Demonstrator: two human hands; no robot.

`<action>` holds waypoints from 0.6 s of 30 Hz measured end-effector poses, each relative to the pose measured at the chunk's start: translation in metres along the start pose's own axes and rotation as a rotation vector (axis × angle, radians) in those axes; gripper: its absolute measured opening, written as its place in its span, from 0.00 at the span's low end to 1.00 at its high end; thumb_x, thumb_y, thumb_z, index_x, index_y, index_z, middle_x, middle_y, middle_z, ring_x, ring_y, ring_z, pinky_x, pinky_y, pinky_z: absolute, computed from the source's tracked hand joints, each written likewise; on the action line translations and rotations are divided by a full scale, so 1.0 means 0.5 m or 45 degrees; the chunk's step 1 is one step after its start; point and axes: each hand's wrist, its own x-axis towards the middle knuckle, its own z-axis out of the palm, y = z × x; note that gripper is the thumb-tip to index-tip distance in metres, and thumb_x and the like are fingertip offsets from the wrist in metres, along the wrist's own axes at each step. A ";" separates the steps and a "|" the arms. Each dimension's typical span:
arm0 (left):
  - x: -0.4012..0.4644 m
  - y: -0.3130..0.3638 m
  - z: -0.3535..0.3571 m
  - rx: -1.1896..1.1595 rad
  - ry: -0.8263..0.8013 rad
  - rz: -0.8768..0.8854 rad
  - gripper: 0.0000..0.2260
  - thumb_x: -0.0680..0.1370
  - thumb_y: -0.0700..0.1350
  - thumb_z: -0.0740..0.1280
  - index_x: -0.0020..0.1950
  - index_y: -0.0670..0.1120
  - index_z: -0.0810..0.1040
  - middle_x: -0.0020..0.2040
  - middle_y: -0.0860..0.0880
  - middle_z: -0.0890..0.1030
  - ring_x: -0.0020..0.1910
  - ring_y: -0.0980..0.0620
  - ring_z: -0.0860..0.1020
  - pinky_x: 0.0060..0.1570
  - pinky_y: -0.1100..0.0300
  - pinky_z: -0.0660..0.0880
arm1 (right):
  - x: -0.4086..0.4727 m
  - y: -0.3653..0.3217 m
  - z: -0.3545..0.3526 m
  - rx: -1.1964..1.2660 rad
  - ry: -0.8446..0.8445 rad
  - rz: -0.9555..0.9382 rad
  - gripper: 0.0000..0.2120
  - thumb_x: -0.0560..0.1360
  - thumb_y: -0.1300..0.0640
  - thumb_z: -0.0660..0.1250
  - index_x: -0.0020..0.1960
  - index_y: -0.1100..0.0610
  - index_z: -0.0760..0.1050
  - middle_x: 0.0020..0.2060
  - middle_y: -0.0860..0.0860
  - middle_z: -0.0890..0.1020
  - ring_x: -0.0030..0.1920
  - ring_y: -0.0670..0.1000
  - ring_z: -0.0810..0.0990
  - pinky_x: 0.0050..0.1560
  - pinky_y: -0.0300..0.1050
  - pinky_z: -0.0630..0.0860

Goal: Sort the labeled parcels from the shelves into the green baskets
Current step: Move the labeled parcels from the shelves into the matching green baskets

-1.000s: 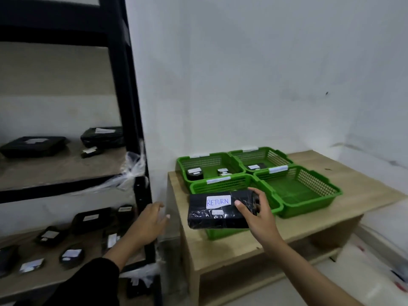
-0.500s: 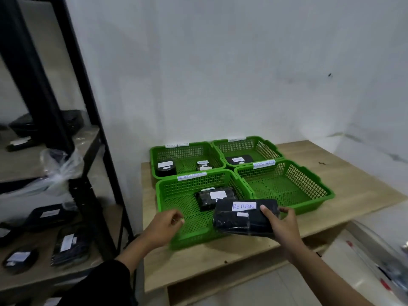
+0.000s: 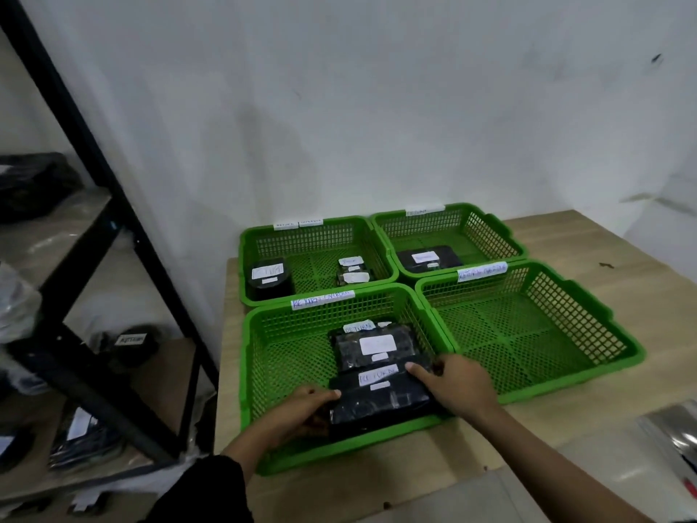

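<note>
Parcel (image 3: pixel 381 400) lies long axis left-right in near-left basket (image 3: pixel 264 371), both hands' fingers (image 3: pixel 418 371) gripping its ends.

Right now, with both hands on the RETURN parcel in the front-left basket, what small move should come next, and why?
Probably let go: the RETURN parcel already lies inside the front-left basket, beside another parcel, with the left hand and right hand gripping its ends. Releasing would free both hands for the shelves.
</note>
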 end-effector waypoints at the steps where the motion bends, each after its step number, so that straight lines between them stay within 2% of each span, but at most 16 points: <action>1: 0.000 -0.004 -0.007 -0.007 -0.005 -0.022 0.07 0.77 0.44 0.67 0.46 0.44 0.70 0.40 0.46 0.76 0.33 0.52 0.76 0.34 0.61 0.77 | 0.010 -0.002 0.004 -0.094 -0.005 -0.060 0.28 0.69 0.29 0.61 0.30 0.55 0.71 0.26 0.48 0.73 0.28 0.49 0.73 0.27 0.41 0.65; 3: 0.002 -0.011 -0.014 0.020 0.001 -0.052 0.08 0.76 0.42 0.67 0.49 0.43 0.69 0.40 0.46 0.77 0.32 0.53 0.77 0.32 0.62 0.77 | 0.025 -0.006 0.012 -0.240 -0.060 -0.191 0.28 0.70 0.29 0.61 0.36 0.55 0.76 0.28 0.48 0.75 0.30 0.50 0.75 0.28 0.41 0.68; 5: 0.005 -0.015 -0.015 0.067 0.044 -0.070 0.11 0.76 0.42 0.68 0.50 0.43 0.67 0.40 0.46 0.77 0.33 0.53 0.77 0.32 0.62 0.77 | 0.036 -0.005 0.017 -0.274 -0.138 -0.267 0.25 0.71 0.31 0.62 0.37 0.55 0.76 0.30 0.50 0.76 0.35 0.52 0.79 0.34 0.42 0.73; 7: 0.007 -0.014 -0.012 0.066 0.076 -0.076 0.11 0.75 0.42 0.69 0.48 0.44 0.67 0.38 0.47 0.77 0.30 0.54 0.77 0.30 0.62 0.77 | 0.045 0.002 0.015 -0.263 -0.182 -0.327 0.22 0.72 0.35 0.64 0.38 0.55 0.72 0.35 0.52 0.79 0.42 0.54 0.81 0.38 0.44 0.73; 9: 0.010 -0.013 -0.006 0.073 0.106 -0.069 0.10 0.74 0.42 0.70 0.45 0.44 0.68 0.35 0.47 0.77 0.26 0.56 0.76 0.27 0.63 0.76 | 0.051 0.008 0.011 -0.303 -0.160 -0.450 0.17 0.73 0.40 0.66 0.45 0.55 0.74 0.43 0.54 0.82 0.46 0.54 0.81 0.42 0.45 0.75; 12: 0.017 -0.011 0.011 0.146 0.204 -0.055 0.10 0.74 0.40 0.70 0.45 0.44 0.68 0.37 0.46 0.77 0.25 0.57 0.76 0.27 0.63 0.76 | 0.060 0.020 -0.010 -0.205 -0.046 -0.597 0.12 0.75 0.46 0.65 0.49 0.54 0.74 0.45 0.53 0.82 0.43 0.51 0.79 0.40 0.43 0.72; 14: 0.021 -0.005 0.024 0.150 0.199 -0.056 0.10 0.75 0.40 0.69 0.46 0.44 0.68 0.37 0.45 0.77 0.25 0.57 0.76 0.28 0.63 0.77 | 0.073 0.029 -0.023 -0.083 0.078 -0.632 0.10 0.76 0.50 0.64 0.53 0.55 0.73 0.47 0.52 0.78 0.41 0.49 0.74 0.41 0.41 0.73; 18: 0.031 0.013 0.054 0.210 0.255 -0.056 0.09 0.76 0.40 0.68 0.49 0.43 0.68 0.36 0.45 0.76 0.24 0.58 0.75 0.28 0.65 0.77 | 0.097 0.045 -0.033 0.111 0.208 -0.596 0.15 0.75 0.57 0.67 0.59 0.59 0.70 0.51 0.50 0.64 0.44 0.47 0.72 0.48 0.45 0.80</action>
